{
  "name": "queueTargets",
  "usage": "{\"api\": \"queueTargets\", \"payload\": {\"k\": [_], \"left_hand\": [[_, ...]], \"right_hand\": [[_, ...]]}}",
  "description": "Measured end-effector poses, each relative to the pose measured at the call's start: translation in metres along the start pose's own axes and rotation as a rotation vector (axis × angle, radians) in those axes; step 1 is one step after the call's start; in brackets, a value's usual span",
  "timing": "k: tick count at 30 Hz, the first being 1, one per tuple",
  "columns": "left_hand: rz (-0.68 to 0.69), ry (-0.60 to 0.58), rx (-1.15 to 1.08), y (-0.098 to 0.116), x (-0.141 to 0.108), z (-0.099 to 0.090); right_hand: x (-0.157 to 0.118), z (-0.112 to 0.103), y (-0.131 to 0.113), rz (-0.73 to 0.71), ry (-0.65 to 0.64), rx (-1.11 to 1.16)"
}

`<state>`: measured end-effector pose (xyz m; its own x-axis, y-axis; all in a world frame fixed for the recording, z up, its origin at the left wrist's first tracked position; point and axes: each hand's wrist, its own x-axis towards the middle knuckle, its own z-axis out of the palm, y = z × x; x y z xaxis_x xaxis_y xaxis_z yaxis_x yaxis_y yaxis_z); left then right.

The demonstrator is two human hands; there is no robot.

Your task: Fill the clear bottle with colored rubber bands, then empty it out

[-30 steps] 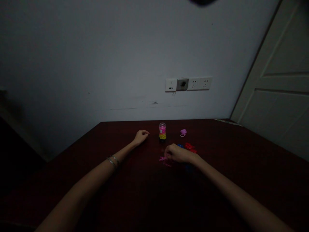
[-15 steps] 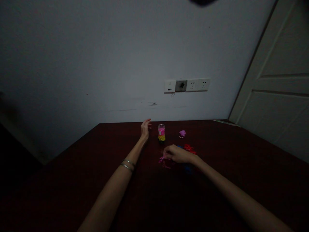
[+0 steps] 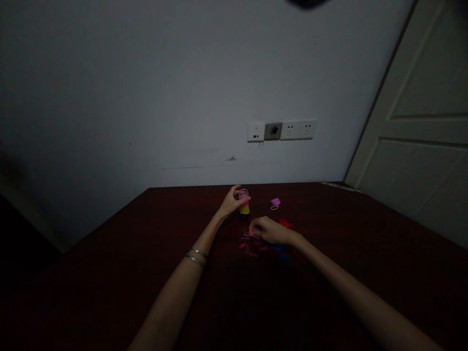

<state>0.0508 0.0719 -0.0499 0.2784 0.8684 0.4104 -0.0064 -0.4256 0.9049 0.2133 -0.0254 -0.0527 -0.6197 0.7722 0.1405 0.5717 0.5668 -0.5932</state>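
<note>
A small clear jar (image 3: 244, 208) stands upright on the table, yellow bits low inside and pink ones above. My left hand (image 3: 231, 201) is closed around its upper part, the thumb across the front. Just in front of the jar, my right hand (image 3: 268, 230) pinches at the tabletop, with a pink loop like a rubber band at its fingertips. Several loose pink rubber bands (image 3: 253, 254) lie below those fingers. A red bunch of bands (image 3: 285, 223) and a blue bunch (image 3: 280, 249) lie around the right wrist, partly hidden by it.
A small purple object with a pale loop (image 3: 275, 202) lies right of the jar. The dark red table (image 3: 175, 204) meets a wall with a row of sockets (image 3: 298, 130). A pale door (image 3: 420, 146) stands at the right.
My left hand has moved right, from beside the jar to a hold around it. My right hand has shifted slightly, and more of the pink and blue bands show.
</note>
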Motion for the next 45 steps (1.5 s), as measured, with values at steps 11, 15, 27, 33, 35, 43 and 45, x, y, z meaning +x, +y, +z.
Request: {"api": "queueTargets", "payload": {"k": [11,15,27,33,35,43,45], "left_hand": [[-0.128,-0.162,0.03,-0.021,0.002,-0.001],[-0.142,-0.193,-0.018,-0.018,0.001,0.001],[-0.16,-0.189,-0.04,-0.017,-0.001,0.0],[-0.182,-0.198,-0.066,-0.016,-0.001,0.0],[-0.186,-0.196,-0.077,-0.015,-0.001,0.0],[-0.2,-0.192,-0.055,-0.013,-0.001,0.0],[-0.194,-0.194,-0.049,-0.015,0.0,0.0]], "right_hand": [[0.016,-0.048,-0.01,0.047,0.195,0.058],[0.039,-0.072,-0.007,0.014,0.29,-0.008],[0.092,-0.09,-0.02,0.075,0.193,-0.328],[0.095,-0.097,-0.035,0.117,0.046,-0.418],[0.097,-0.098,-0.041,0.147,0.005,-0.457],[0.105,-0.102,-0.051,0.273,-0.072,-0.561],[0.105,-0.104,-0.052,0.278,-0.061,-0.543]]}}
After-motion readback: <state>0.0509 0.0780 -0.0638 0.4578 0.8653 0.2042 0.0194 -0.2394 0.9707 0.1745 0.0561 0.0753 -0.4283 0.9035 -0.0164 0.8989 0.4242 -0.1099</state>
